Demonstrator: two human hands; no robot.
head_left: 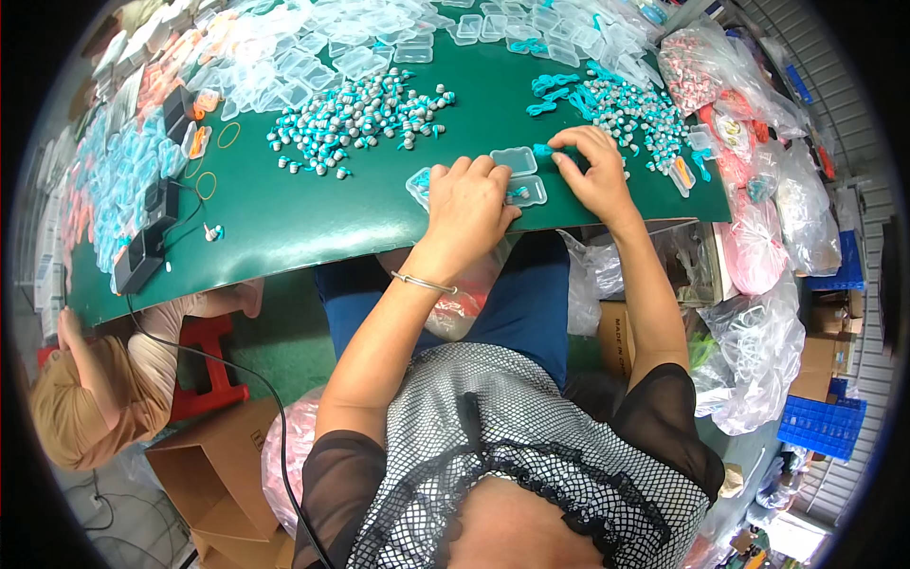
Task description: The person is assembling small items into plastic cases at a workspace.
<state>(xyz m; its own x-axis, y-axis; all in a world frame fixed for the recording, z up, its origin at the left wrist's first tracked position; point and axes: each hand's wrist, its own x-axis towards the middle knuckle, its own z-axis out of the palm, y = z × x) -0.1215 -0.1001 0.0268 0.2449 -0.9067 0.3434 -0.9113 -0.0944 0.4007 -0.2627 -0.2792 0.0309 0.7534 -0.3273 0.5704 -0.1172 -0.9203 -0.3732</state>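
Green tabletop (303, 220); left fingers (471, 169) over clear case (537, 194), grip hidden; right fingers (580, 142) pinching teal piece (541, 150), case's one o'clock; likely filling; next: careful lowering.

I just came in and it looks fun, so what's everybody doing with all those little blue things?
Someone is at a green table, using both hands. The right hand pinches a small teal piece beside an open clear plastic case. The left hand lies over the case area, hiding part of it. Farther back are a heap of grey-and-teal pieces and many more clear cases.
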